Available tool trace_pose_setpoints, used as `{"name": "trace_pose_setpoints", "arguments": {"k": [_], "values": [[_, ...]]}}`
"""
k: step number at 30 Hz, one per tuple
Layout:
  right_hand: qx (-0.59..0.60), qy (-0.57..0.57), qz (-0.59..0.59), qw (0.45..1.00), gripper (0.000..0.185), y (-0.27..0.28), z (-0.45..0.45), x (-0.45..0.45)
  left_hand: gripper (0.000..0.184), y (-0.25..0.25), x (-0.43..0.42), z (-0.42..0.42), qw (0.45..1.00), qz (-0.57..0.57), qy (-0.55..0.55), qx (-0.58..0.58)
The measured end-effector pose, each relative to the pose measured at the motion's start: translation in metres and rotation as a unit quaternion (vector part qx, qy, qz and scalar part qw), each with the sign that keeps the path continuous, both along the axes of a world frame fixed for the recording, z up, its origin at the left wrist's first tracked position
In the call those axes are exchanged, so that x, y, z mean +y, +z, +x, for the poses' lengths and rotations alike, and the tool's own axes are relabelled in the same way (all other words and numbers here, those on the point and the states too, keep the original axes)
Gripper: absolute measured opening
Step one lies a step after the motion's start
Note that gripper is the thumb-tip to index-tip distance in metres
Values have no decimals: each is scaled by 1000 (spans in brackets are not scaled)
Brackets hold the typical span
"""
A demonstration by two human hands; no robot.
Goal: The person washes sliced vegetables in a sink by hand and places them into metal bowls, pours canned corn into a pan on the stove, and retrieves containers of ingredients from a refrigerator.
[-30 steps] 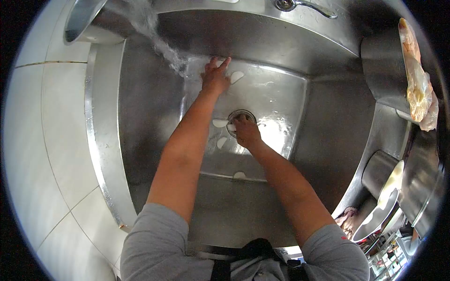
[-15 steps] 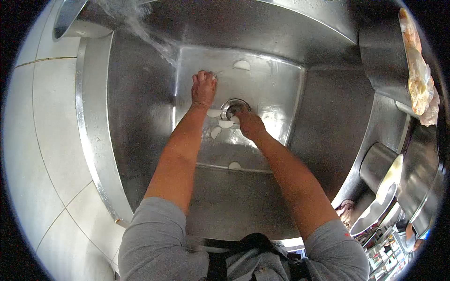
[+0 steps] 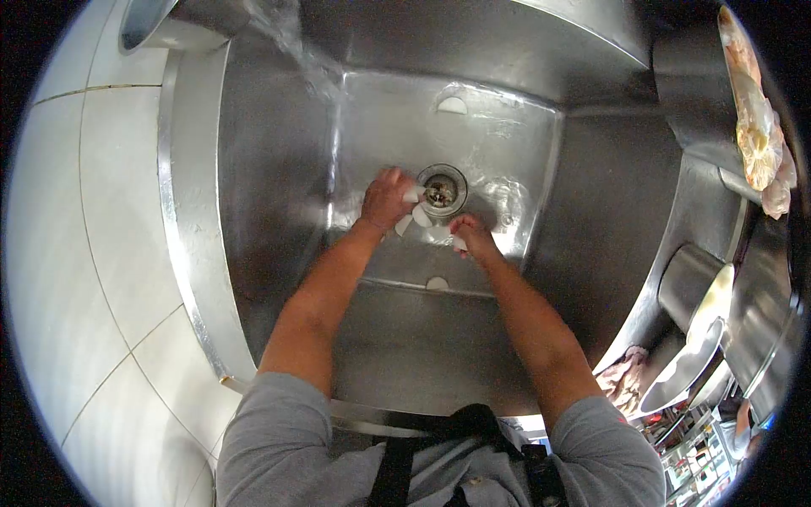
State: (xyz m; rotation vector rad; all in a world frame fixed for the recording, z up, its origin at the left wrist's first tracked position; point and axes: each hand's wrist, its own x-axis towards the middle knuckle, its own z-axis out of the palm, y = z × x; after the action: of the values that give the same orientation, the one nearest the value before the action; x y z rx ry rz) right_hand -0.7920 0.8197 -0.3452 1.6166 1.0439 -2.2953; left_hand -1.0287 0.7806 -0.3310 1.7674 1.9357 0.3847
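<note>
Both my hands are down in a deep steel sink (image 3: pixel 384 110). My left hand (image 3: pixel 389 198) is left of the round drain (image 3: pixel 441 191), its fingers closed on a white half-round piece (image 3: pixel 413 193). My right hand (image 3: pixel 473 235), just below and right of the drain, is closed on another white piece (image 3: pixel 459 242). Between my hands lie more white pieces, one close to the drain rim (image 3: pixel 421 216) and one beside my left fingers (image 3: pixel 403 225). A half-round piece (image 3: pixel 452 105) rests near the far wall; another (image 3: pixel 437 283) lies at the near edge. Dark bits show inside the drain.
Water (image 3: pixel 291 42) runs into the far left corner, beside a metal container (image 3: pixel 182 29). White tiles (image 3: pixel 118 194) line the left side. On the right are filled plastic bags (image 3: pixel 756 139), metal pots (image 3: pixel 688 283) and a pinkish cloth-like bundle (image 3: pixel 623 380). A person's arm (image 3: pixel 742 420) shows far right.
My right hand has withdrawn from the drain toward me, holding a white piece. My left hand has come nearer, to the pieces beside the drain. The view has shifted slightly.
</note>
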Motion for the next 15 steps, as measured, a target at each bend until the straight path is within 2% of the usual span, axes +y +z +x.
{"name": "trace_pose_setpoints", "arguments": {"k": [1, 2, 3, 4, 6, 8, 9, 12, 15], "values": [[-2, -11, -35, 999, 17, -14, 9, -12, 34, -4, 0, 3, 1000, -1, -8, 26], [-9, 61, 105, 993, 18, -35, 14, -30, 38, -12, -1, 6, 998, -2, -16, 52], [-15, 133, 241, 961, 19, -55, 20, -51, 41, -18, -3, 9, 997, -4, -24, 78], [-21, 202, 373, 905, 20, -53, 20, -59, 40, -21, -1, 9, 998, -22, -12, 61], [-46, 220, 453, 863, 26, -41, 12, -74, 39, -26, -3, 8, 998, -63, 11, 27], [-95, 155, 446, 877, 31, -2, -15, -76, 38, -27, -12, 6, 999, -41, 30, -1], [-67, 225, 520, 821, 38, -30, -12, -91, 38, -28, -18, 5, 999, -31, 38, -15], [-82, 378, 481, 787, 45, 5, -16, -103, 38, -29, -44, -10, 994, -62, 87, 4], [-62, 440, 359, 821, 50, 7, -1, -120, 40, -14, -62, -6, 966, -179, 184, 40]]}}
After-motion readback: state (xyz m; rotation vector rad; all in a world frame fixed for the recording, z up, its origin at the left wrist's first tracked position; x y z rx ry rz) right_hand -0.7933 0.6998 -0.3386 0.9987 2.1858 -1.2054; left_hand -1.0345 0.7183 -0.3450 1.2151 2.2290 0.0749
